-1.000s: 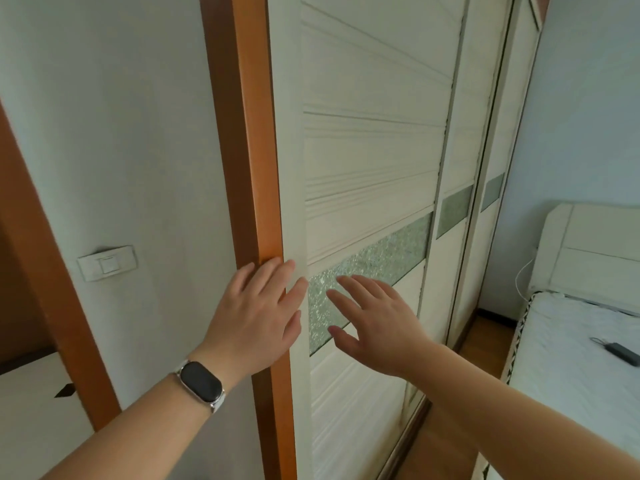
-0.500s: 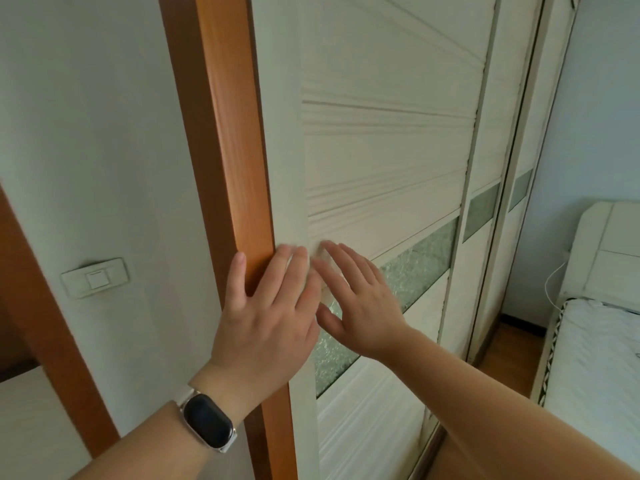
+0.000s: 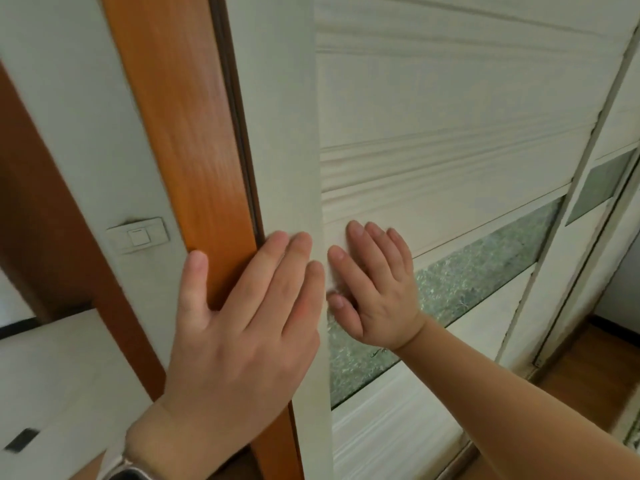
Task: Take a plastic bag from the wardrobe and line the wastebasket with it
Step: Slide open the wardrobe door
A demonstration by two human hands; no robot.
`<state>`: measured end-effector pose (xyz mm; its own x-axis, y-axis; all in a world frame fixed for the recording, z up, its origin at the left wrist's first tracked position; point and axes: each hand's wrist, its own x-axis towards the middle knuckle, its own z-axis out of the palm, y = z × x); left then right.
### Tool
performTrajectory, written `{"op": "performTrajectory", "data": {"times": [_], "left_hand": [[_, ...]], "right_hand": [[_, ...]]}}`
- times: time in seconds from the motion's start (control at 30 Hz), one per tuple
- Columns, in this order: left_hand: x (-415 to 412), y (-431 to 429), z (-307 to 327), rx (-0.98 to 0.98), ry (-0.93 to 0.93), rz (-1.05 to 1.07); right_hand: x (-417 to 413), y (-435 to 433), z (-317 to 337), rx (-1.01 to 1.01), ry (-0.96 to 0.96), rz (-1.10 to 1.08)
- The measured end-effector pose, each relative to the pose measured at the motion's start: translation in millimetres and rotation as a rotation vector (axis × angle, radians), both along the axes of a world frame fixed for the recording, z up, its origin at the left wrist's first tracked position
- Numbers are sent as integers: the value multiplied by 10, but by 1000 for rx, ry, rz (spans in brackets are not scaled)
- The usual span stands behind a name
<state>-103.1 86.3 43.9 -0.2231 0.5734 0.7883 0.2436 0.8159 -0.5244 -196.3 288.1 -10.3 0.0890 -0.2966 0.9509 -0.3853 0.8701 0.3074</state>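
Note:
The wardrobe's cream sliding door (image 3: 433,109) fills the middle and right of the view, with a frosted green glass strip (image 3: 485,258) across it. My left hand (image 3: 242,320) lies flat with fingers spread over the door's left stile and the orange wooden frame (image 3: 187,126). My right hand (image 3: 377,289) presses flat on the door panel just right of the stile, fingers apart. A thin dark gap shows between frame and door. No plastic bag or wastebasket is in view.
A white wall with a light switch (image 3: 138,235) is left of the frame. A second sliding door (image 3: 602,181) lies further right. Wooden floor (image 3: 595,362) shows at the lower right. A brown door frame (image 3: 52,202) stands at the far left.
Both hands have moved up and closer to the door and now lie flat on it. The view has moved nearer the wardrobe; the bed has left the frame.

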Motion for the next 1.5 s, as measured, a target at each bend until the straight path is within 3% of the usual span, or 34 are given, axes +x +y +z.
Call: {"op": "performTrajectory", "data": {"times": [0.53,1.03,1.23,1.5], "left_hand": [[101,168,130,7,-75,98],[-24,576,80,100,-163,26],[-260,997,-19,226,-41,-68],[-756,1605,-96,232,105,-204]], "right_hand": [[9,2,71,-23,-4,-32],[-145,310,54,-29,12,-40],[-273,687,42,-12,23,-4],[-482,1338,41,-36,17,-11]]}}
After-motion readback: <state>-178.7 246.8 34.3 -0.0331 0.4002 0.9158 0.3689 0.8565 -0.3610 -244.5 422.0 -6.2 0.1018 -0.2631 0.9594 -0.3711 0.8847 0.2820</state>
